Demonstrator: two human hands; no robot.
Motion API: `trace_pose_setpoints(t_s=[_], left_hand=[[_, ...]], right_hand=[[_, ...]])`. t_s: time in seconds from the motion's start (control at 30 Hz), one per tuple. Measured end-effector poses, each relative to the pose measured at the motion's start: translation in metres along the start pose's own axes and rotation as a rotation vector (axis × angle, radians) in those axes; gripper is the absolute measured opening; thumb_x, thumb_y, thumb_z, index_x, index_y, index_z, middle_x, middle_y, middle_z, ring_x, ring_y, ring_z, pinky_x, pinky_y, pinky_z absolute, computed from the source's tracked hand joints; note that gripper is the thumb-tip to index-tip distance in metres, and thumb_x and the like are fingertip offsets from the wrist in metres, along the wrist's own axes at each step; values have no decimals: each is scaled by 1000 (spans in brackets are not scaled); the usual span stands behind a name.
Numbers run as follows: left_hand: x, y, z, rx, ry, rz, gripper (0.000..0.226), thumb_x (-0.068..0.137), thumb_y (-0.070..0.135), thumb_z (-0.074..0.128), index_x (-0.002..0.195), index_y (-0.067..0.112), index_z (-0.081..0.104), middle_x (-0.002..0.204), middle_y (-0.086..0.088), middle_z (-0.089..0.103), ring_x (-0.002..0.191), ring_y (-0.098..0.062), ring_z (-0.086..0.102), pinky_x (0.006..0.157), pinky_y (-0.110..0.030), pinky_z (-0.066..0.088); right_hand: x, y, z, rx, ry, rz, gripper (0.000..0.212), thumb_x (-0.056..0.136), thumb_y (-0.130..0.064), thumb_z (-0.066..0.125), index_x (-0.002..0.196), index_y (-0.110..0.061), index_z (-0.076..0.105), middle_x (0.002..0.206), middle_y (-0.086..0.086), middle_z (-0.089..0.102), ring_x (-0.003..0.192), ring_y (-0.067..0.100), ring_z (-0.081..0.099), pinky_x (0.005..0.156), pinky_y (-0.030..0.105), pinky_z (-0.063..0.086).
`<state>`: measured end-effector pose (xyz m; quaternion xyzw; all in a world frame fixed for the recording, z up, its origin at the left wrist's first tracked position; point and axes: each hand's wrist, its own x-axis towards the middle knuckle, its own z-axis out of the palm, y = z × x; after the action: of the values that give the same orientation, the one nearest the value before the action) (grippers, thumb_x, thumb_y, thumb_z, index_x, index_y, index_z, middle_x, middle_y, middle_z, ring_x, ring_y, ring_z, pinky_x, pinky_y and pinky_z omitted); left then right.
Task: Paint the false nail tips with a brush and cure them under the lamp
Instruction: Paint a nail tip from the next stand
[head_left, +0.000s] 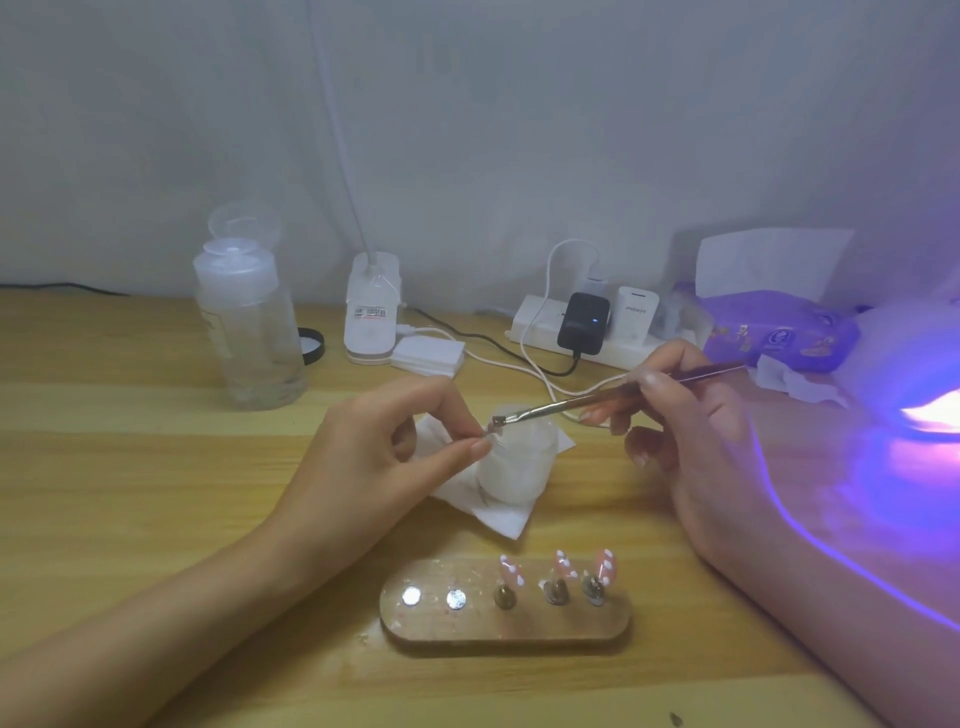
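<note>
We pinch a tip (492, 425) in the left hand (384, 452), over the jar (519, 462). Right hand (696, 426) grips the brush (587, 400), bristles on the tip. Lamp (909, 364) glows at far right.

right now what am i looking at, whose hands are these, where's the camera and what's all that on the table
There is one picture, taken by a camera worn on a person's head, looking down at their two bare hands. No machine is involved. The left hand pinches a small nail tip. The right hand holds a brush with its bristles at that tip. Under them a frosted jar stands on a tissue. Nearer the camera, a wooden holder carries three painted tips. Also on the table are a clear bottle, a power strip and, far right, a lamp glowing purple.
</note>
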<state>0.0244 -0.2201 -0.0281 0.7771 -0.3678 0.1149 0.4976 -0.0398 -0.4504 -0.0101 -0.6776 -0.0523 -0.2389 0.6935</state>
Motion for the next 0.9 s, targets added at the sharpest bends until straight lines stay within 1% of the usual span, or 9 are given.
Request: trace_pose_setpoints(t_s=[0.07,0.17,0.3,0.37,0.43,0.53,0.63,0.77,0.9], left_hand=[[0,1,0,-5,-1,-5,14,82,39,71,77,28,66,59,10,41,55,-6,29,56,-22,30],[0,2,-1,-12,-11,-8,14,82,37,72,76,26,66,63,0,46,54,-8,31,56,-22,31],[1,3,1,-7,2,-7,12,82,33,72,75,26,65,57,14,41,53,-7,31,56,-17,29],[1,3,0,-9,-3,-9,12,82,32,72,76,25,66,60,12,45,53,-7,31,56,-17,29],[1,3,0,-18,-16,-10,13,84,28,75,77,24,66,70,4,55,54,-8,32,56,-20,32],[1,4,0,-12,-23,-6,13,85,27,76,78,25,65,78,0,61,55,-9,33,57,-23,35],[1,5,0,-6,-22,0,14,86,25,77,78,25,65,79,0,61,55,-8,33,56,-18,32],[0,6,-1,12,-25,-2,13,85,21,76,78,25,66,78,2,60,56,-7,33,56,-16,32],[0,6,-1,-10,-23,-12,11,83,23,76,78,25,66,76,5,57,55,-7,34,58,-16,34]], right_hand=[[0,1,0,-31,-1,13,14,88,-20,51,78,-11,47,68,12,71,57,12,54,44,17,36],[1,1,-1,-14,52,7,15,87,-19,51,73,-17,48,65,14,69,55,12,50,43,17,34],[0,0,0,11,-10,-14,15,90,-18,50,75,-16,49,68,12,71,61,15,57,46,19,38],[-1,1,1,-24,-19,0,15,90,-19,51,76,-14,47,67,12,70,56,12,53,45,17,37],[-1,1,1,-35,10,2,15,89,-18,51,75,-15,46,65,12,69,53,12,48,44,17,35],[0,0,0,21,26,-13,16,89,-18,50,73,-17,48,66,14,69,55,14,52,45,19,36],[1,1,1,0,-13,-9,14,90,-18,50,76,-14,47,69,13,71,58,13,54,45,18,37],[1,1,1,-17,16,1,15,88,-19,51,76,-15,45,66,14,70,52,11,47,43,17,34],[0,0,0,44,-11,10,17,90,-19,50,73,-19,48,70,14,71,57,12,52,44,17,35]])
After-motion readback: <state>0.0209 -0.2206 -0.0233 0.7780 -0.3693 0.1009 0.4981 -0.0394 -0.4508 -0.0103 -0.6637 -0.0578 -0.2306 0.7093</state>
